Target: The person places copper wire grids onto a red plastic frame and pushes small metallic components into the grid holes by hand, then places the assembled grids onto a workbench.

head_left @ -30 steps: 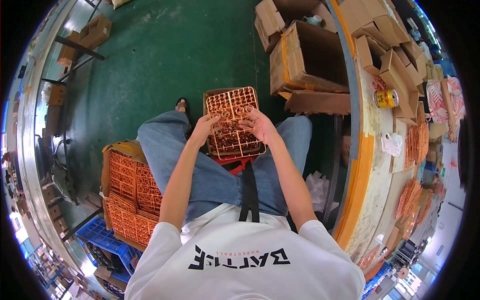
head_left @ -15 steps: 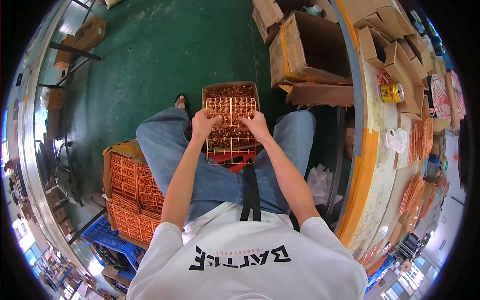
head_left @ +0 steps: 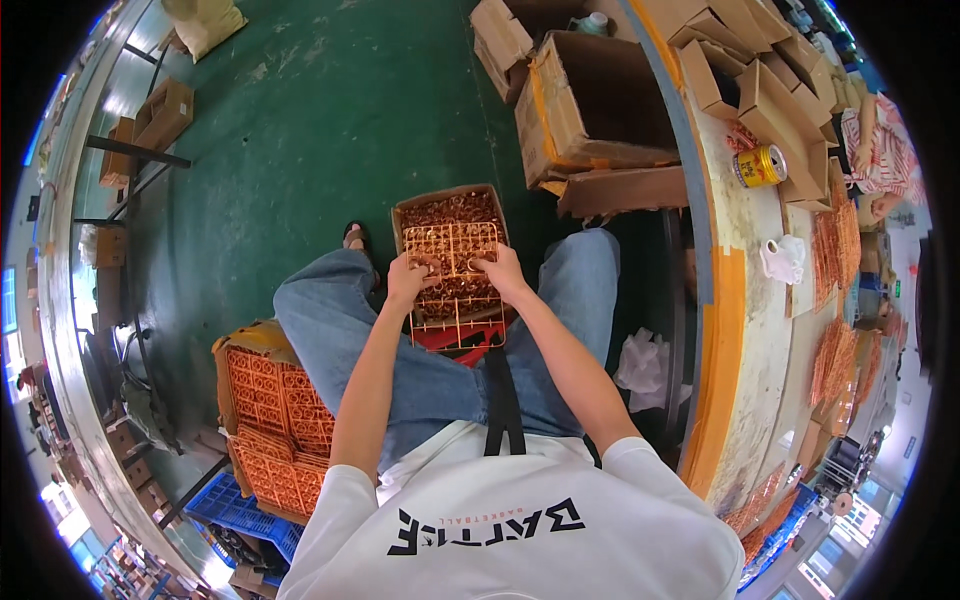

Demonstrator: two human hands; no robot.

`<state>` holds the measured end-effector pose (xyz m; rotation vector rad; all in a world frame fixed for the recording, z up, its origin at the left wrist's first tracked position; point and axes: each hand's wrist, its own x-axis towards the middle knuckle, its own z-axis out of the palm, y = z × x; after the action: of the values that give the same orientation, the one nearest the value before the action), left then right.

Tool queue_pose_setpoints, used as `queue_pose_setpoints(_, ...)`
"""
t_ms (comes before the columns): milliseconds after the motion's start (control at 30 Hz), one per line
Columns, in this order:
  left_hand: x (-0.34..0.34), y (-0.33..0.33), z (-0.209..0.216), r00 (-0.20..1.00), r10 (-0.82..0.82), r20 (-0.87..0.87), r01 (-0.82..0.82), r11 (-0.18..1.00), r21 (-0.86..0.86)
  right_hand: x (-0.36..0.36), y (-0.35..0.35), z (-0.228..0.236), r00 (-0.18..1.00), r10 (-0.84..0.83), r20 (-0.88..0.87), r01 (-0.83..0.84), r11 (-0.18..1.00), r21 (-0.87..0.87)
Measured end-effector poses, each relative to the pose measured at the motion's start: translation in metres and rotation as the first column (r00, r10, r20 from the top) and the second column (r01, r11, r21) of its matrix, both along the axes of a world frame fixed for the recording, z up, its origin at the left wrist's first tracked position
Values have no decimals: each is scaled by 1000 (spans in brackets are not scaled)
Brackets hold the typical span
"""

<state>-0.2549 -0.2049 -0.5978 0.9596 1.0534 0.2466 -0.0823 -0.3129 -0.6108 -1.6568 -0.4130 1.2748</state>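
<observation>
Between my knees I hold an orange plastic sprue frame (head_left: 455,312), a flat grid of thin bars with small parts on it. My left hand (head_left: 408,277) is closed on its left side, thumb turned inward. On the right side my right hand (head_left: 503,276) grips it the same way, with the thumb and fingertips at the inner bars. Beneath the frame stands a cardboard box (head_left: 397,216) filled with small loose orange-brown parts (head_left: 448,207). The frame's near end reaches toward my lap, over something red (head_left: 468,345). Fine parts under my fingers are too small to make out.
Left of my leg, a carton (head_left: 224,385) holds stacked orange frames (head_left: 275,400), near a blue crate (head_left: 232,500). At right runs a long worktable (head_left: 745,400) with a yellow can (head_left: 760,166) and more orange frames (head_left: 832,365). A large open carton (head_left: 545,115) stands ahead.
The whole view has shifted slightly as my head moved. Both hands stay on the frame above the box, with the fingers moving only a little.
</observation>
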Motion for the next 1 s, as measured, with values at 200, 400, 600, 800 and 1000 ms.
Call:
queue_pose_setpoints(200,10,12,-6,990,36,-139,-29,998,56,8,9,-5,970,-64,236,30,989,145)
queue_pose_setpoints(400,-2,0,59,908,171,383,-106,977,-184,-9,-58,85,980,-197,18,184,940,289)
queue_pose_setpoints(600,71,-77,284,801,-105,589,100,994,40,40,-159,372,861,-406,306,261,870,418)
queue_pose_setpoints(800,184,-165,284,456,-868,198,586,460,667,297,-382,449,93,-818,567,692,463,554)
queue_pose_setpoints(1000,136,-122,194,411,-754,-512,677,-123,725,573,-394,384,-101,-841,532,746,290,600)
